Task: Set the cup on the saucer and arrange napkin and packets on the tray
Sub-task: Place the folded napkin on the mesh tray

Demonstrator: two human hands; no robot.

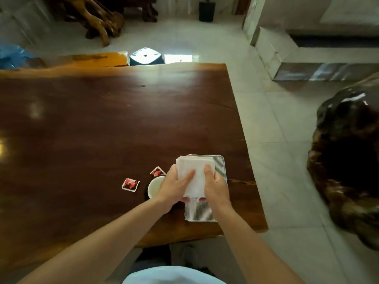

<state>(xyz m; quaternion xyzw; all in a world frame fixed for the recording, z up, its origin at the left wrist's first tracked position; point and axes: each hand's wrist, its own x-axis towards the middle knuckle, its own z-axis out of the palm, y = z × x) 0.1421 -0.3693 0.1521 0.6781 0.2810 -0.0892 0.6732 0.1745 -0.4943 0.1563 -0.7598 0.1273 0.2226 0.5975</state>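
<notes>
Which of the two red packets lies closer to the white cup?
The red-and-black square packet just beyond the white cup; the other packet lies well apart, farther left.

Open table left and beyond — cup, packets crowd tray left side.

Home lounge: slab wood table, root-carved furniture, tiled floor.

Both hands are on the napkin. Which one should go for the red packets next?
Left, probably. The left packet and right packet lie on the table left of the tray, on the left hand's side by the cup; the right hand would have to cross the napkin.
</notes>
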